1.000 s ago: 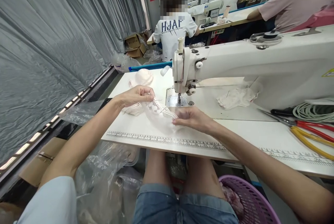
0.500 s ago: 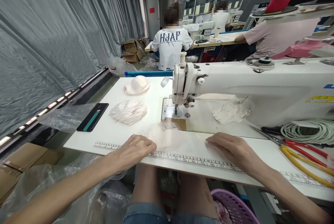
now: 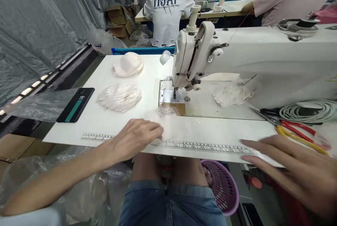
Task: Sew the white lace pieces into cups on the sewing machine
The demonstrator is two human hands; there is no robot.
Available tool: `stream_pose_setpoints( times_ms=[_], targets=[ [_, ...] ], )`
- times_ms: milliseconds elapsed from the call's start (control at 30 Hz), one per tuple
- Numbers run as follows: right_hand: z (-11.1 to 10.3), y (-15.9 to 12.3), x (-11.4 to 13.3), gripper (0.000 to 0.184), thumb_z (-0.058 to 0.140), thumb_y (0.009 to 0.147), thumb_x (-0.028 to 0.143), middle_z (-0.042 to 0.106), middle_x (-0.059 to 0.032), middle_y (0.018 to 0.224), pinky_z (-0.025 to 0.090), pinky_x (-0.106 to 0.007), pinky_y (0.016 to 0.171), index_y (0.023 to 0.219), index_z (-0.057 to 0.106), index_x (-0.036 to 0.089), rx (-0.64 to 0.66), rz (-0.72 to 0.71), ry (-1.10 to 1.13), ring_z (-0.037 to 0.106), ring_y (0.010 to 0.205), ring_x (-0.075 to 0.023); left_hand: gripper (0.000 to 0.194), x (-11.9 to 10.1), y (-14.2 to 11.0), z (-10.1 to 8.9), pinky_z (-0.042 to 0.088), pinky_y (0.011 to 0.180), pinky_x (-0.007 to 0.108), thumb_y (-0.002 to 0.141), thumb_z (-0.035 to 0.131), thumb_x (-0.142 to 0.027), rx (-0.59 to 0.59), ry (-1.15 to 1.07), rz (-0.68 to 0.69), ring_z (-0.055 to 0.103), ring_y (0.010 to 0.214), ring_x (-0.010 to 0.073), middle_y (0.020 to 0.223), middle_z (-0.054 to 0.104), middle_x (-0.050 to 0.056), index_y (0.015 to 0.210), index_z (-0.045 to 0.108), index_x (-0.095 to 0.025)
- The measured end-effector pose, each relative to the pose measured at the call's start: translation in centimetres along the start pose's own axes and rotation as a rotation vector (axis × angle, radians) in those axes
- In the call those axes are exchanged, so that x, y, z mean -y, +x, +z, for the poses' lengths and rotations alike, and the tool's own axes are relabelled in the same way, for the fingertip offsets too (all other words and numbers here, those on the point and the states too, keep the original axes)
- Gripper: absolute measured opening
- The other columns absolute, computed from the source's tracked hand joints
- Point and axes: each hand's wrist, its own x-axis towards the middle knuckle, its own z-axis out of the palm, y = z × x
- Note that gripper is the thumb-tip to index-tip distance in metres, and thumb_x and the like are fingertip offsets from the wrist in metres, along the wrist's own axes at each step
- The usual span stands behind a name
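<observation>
My left hand lies near the table's front edge, closed, with its fingertips pinched on a thin, sheer whitish piece of fabric. The fabric lies flat just in front of the sewing machine, and its far end reaches a brown patch by the needle plate. Over the front right of the table is my right hand, slightly blurred, fingers apart and nothing in them. Nearest to it are scissors with yellow and red handles. Beneath both hands runs a printed ruler strip.
At the left lie a white lace bundle, a pale cup-shaped piece and a black phone. Crumpled white fabric and coiled pale cord are to the right. A purple basket stands below. Co-workers sit ahead.
My right hand has left the sheer fabric and moved right, toward the scissors, its fingers spreading. My left hand stays on the fabric. The camera view has tilted down.
</observation>
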Motion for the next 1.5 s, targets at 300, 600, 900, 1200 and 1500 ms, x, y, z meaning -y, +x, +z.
stream_pose_setpoints(
  times_ms=[300, 600, 900, 1200, 1500],
  targets=[
    [7.8, 7.9, 4.3, 0.024, 0.041, 0.095, 0.030, 0.062, -0.0069, 0.095, 0.044, -0.022, 0.052, 0.102, 0.060, 0.019, 0.077, -0.095, 0.128, 0.059, 0.065, -0.0120, 0.018, 0.4, 3.4, 4.1, 0.053, 0.079, 0.033, 0.089, 0.041, -0.006, -0.084, 0.137, 0.111, 0.059, 0.105, 0.0215, 0.112, 0.062, 0.011, 0.096, 0.056, -0.013],
    [5.0, 5.5, 1.4, 0.020, 0.036, 0.095, 0.026, 0.058, -0.0040, 0.078, 0.040, -0.026, 0.050, 0.084, 0.052, 0.019, 0.239, -0.027, 0.152, 0.054, 0.057, -0.0134, 0.020, 0.4, 2.8, 4.8, 0.054, 0.079, 0.033, 0.087, 0.043, -0.004, -0.205, 0.201, 0.127, 0.060, 0.106, 0.0226, 0.114, 0.064, 0.011, 0.098, 0.058, -0.011],
    [4.5, 4.5, 2.5, 0.026, 0.045, 0.093, 0.036, 0.061, -0.0048, 0.095, 0.042, -0.022, 0.052, 0.114, 0.055, 0.023, 0.136, -0.113, 0.143, 0.058, 0.062, -0.0112, 0.019, 0.0, 3.9, 3.7, 0.053, 0.073, 0.031, 0.089, 0.040, -0.006, -0.010, 0.164, 0.071, 0.059, 0.099, 0.0203, 0.102, 0.064, 0.010, 0.084, 0.057, -0.013],
    [8.2, 7.0, 4.1, 0.017, 0.048, 0.088, 0.008, 0.056, 0.0005, 0.069, 0.029, -0.023, 0.050, 0.088, 0.061, 0.018, -0.116, -0.320, -0.035, 0.037, 0.052, -0.0091, 0.021, 0.6, 5.6, 3.3, 0.043, 0.089, 0.036, 0.090, 0.041, -0.010, -0.036, 0.016, 0.086, 0.052, 0.112, 0.0219, 0.118, 0.060, 0.011, 0.095, 0.061, -0.011],
    [6.6, 7.2, 3.6, 0.017, 0.053, 0.084, 0.003, 0.060, -0.0003, 0.070, 0.035, -0.025, 0.055, 0.091, 0.057, 0.018, -0.180, -0.414, -0.061, 0.047, 0.058, -0.0099, 0.016, 3.7, 8.7, 3.0, 0.026, 0.092, 0.044, 0.087, 0.054, -0.022, 0.115, -0.316, 0.098, 0.049, 0.096, 0.0217, 0.085, 0.061, 0.005, 0.096, 0.065, -0.016]
  ],
)
